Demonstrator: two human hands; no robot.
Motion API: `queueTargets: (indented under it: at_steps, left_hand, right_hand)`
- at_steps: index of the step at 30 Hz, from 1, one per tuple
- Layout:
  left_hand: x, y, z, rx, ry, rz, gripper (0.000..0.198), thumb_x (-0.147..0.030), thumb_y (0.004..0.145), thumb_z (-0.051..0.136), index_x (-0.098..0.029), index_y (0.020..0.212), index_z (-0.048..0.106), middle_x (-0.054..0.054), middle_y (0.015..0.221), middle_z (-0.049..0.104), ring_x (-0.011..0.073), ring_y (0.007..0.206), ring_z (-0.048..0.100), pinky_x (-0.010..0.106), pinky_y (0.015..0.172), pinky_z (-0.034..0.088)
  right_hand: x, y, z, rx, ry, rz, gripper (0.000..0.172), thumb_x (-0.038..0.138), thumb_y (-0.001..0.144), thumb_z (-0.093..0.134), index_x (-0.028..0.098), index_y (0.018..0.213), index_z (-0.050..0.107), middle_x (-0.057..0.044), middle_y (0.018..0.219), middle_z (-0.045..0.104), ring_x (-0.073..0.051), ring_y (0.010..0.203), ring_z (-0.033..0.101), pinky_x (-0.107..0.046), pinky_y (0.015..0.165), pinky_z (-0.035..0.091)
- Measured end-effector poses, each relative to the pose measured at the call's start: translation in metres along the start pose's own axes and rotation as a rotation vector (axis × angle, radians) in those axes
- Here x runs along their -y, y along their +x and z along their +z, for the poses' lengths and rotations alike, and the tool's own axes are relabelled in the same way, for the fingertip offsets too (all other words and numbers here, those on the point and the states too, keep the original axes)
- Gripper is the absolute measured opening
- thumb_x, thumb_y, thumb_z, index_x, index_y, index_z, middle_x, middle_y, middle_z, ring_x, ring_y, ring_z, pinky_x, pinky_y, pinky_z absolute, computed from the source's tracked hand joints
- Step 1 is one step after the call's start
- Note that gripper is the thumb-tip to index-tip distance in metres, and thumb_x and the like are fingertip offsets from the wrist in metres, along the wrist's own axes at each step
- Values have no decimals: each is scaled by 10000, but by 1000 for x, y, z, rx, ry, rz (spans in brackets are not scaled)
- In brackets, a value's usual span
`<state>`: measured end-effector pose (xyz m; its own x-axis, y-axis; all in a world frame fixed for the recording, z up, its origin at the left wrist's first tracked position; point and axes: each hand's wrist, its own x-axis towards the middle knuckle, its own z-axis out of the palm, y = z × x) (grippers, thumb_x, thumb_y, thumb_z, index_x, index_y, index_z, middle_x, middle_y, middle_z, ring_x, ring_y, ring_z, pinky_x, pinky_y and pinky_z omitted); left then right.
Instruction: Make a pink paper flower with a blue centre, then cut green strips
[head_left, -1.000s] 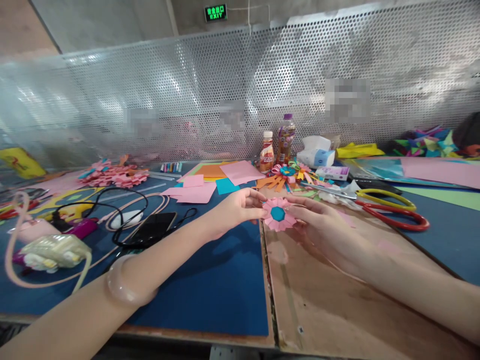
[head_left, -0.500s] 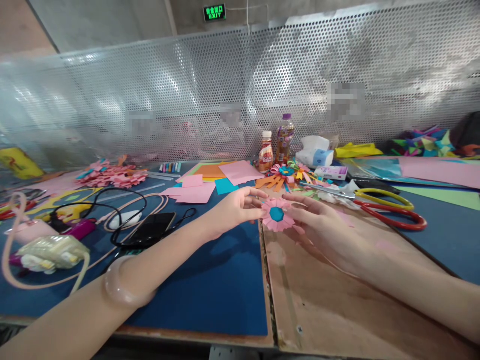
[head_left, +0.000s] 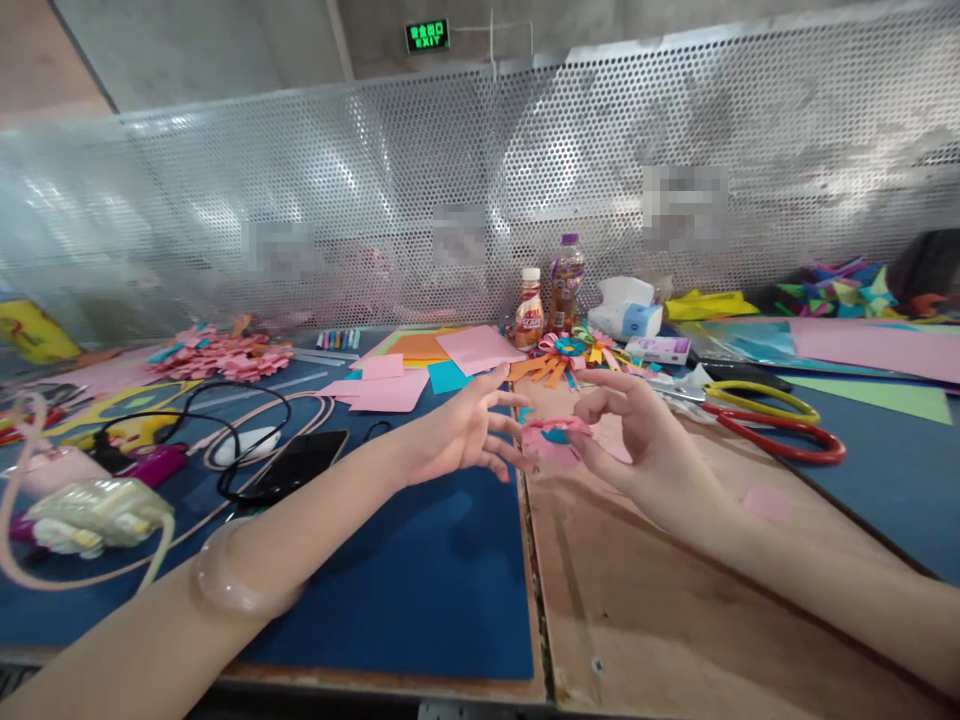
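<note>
A pink paper flower [head_left: 556, 447] with a blue centre is tilted so that its face points upward. My right hand [head_left: 637, 440] pinches its edge between thumb and fingers over the brown board. Just left of the flower, my left hand [head_left: 469, 430] has its fingers spread, and its fingertips come close to the petals; I cannot tell whether any touches them. A bangle [head_left: 225, 580] circles my left forearm. Beyond the hands lies a pile of ribbon-like paper flowers [head_left: 574, 350] in orange, blue and yellow.
Scissors with red and yellow handles [head_left: 780, 430] lie at the right. Coloured paper sheets [head_left: 390, 388], two bottles [head_left: 529, 308] and a tissue pack [head_left: 628, 308] stand or lie behind. At left are a phone [head_left: 300, 465], cables, a pouch [head_left: 97, 515] and a pink flower heap [head_left: 217, 355].
The flower has tipped from facing me to lying nearly edge-on. My left fingers have let go of it and spread apart, while my right hand keeps its pinch.
</note>
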<state>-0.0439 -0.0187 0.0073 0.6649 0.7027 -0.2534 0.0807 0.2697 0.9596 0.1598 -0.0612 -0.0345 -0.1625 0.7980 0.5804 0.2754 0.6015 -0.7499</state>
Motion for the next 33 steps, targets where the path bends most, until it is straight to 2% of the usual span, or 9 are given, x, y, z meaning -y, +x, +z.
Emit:
queueTargets:
  at_steps: [4,7,10,13,18,23,25,33]
  left_hand:
    - [0,-4,1,135,-11,-177,577,-600,787,459,-161,1160,434,97,882,631,213,735,640,331,647,471]
    - [3,-4,3,185,-1,-222,500,-535,816,472,-148,1132,486,94,846,637,182,705,622,322,658,480]
    - [3,-4,5,134,23,-176,414,-435,807,546,-160,1115,543,48,803,611,125,641,577,273,628,475]
    - [2,-5,5,47,56,-92,404,-303,751,648,-188,1129,561,25,841,603,93,666,563,222,624,456]
    - [1,-7,3,37,85,-40,408,-238,754,643,-203,1151,554,35,905,625,91,691,569,217,618,452]
    - [0,-6,2,5,131,3,399,-219,758,637,-194,1147,553,25,863,622,94,700,569,223,622,449]
    - [-1,-6,1,-6,147,16,399,-230,763,632,-192,1151,549,24,856,622,94,685,565,233,625,450]
    - [0,-7,0,-33,203,47,385,-228,757,638,-183,1131,559,22,815,608,104,685,567,235,622,444]
  right_hand:
    - [8,-7,-3,70,-273,-329,518,133,784,564,278,1236,357,-10,872,554,-179,856,517,-386,822,413]
    - [12,-12,-4,106,-450,-478,467,78,747,549,266,1152,411,-5,804,568,-187,810,492,-376,767,402]
    - [11,-15,-6,165,-562,-550,427,75,735,552,269,1102,451,-5,808,599,-196,834,493,-388,791,386]
    - [7,-17,-7,239,-611,-619,456,81,759,543,275,1153,421,-6,880,638,-203,914,501,-406,855,369]
    - [7,-16,-5,229,-590,-652,441,72,759,548,247,1141,415,-22,953,637,-193,936,504,-406,873,383]
    - [10,-14,-1,205,-564,-611,247,92,766,568,210,961,474,-50,961,606,-209,958,475,-404,842,397]
    - [11,-14,0,220,-570,-596,204,124,781,578,210,944,492,-56,989,595,-217,971,467,-405,828,400]
    - [12,-15,3,217,-581,-529,194,180,777,607,217,936,502,-63,1013,572,-226,986,463,-390,811,394]
